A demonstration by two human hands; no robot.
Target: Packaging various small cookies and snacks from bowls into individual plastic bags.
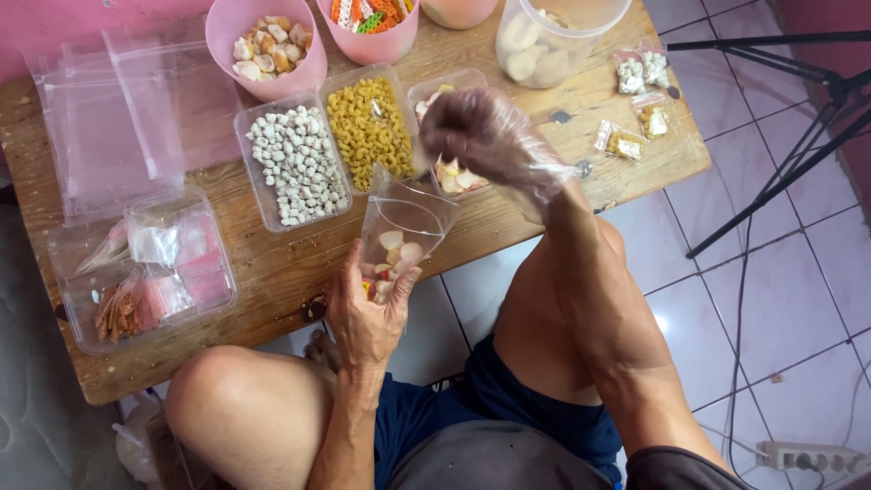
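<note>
The left hand (367, 313) pinches a small clear bag (399, 238) by its lower end, just off the near edge of the bench (272, 263), mouth gaping upward and a few pale chips lying at its bottom. The right hand (481, 136), in a thin plastic glove, hovers closed above the bag's mouth, seemingly holding snacks, though I cannot tell what. Because the bag hangs past the edge, a loose drop could miss the floppy opening and land on the tiled floor (726, 263).

Soft even daylight, slight motion blur
</note>
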